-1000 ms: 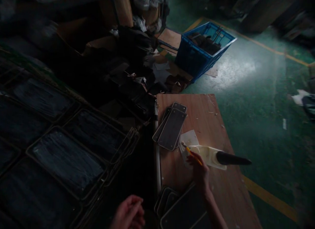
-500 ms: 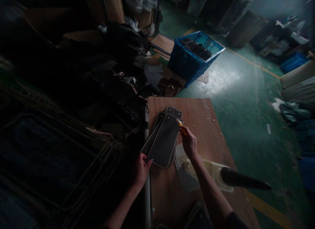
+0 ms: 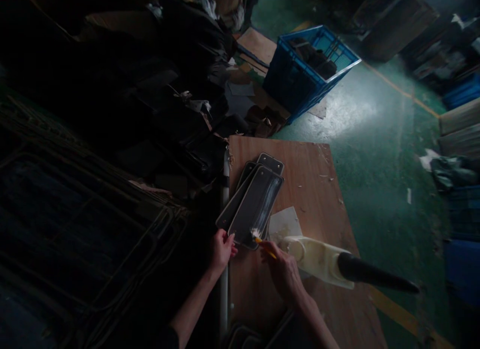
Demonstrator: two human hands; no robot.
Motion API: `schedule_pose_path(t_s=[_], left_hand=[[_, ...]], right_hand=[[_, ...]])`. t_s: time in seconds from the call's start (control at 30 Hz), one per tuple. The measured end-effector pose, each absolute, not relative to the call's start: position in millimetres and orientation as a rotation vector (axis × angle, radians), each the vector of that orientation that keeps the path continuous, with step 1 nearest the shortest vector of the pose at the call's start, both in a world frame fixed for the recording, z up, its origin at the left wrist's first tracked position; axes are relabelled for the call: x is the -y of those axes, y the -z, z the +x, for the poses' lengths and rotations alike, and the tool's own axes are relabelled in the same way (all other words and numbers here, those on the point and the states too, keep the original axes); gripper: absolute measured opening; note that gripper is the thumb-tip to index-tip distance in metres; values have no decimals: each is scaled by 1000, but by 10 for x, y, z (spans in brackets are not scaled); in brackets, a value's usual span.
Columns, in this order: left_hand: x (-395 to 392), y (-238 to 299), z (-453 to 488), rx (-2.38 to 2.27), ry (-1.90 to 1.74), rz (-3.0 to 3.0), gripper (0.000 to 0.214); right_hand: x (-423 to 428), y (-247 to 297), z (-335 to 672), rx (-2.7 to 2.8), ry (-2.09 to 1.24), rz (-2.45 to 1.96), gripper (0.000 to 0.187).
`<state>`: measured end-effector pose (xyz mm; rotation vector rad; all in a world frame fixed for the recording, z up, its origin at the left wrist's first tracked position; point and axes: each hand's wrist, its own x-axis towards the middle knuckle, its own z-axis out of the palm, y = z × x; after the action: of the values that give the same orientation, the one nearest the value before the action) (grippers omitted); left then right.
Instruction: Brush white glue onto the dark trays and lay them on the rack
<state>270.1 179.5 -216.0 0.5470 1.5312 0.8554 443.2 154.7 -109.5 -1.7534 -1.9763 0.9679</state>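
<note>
Several dark, flat, round-cornered panels lie fanned in a stack on the table. My left hand point(image 3: 224, 250) pinches the near left corner of the top panel point(image 3: 252, 204). A small brush point(image 3: 265, 246) with a yellow handle is gripped in my right hand point(image 3: 283, 269), its whitish bristles touching the near right part of that panel. A wet, pale streak runs along the panel's right side. Beside my right hand lies a cream plastic bottle point(image 3: 322, 261) with a long black nozzle, on its side near a pale sheet point(image 3: 285, 223).
The wooden table point(image 3: 307, 184) has a pale rail along its left edge. A blue crate point(image 3: 296, 84) holding dark pieces stands on the green floor beyond it. Dark bags and scraps point(image 3: 195, 54) crowd the left. More dark panels point(image 3: 243, 336) lie at the table's near end.
My right hand has drawn the brush from the panel's far right corner toward its near end, leaving a pale streak. My left hand stays at the near corner. The view has shifted slightly.
</note>
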Motion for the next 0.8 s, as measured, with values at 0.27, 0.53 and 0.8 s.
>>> schedule_pose_path(t_s=[0.27,0.53,0.8], left_hand=[[-1770,2218,2634,-1468,-869,560,32],[-1809,2124,2570,-1403,-879,526,37],[-1795,2160,2558,-1421,-889,505,32]], right_hand=[[-2051,1211,4493,1614,-1411,-1593,34],[-3070,1326,4599,1328,-817,-1488,28],[-2977,1364,4356,1815,-506,-1649,21]])
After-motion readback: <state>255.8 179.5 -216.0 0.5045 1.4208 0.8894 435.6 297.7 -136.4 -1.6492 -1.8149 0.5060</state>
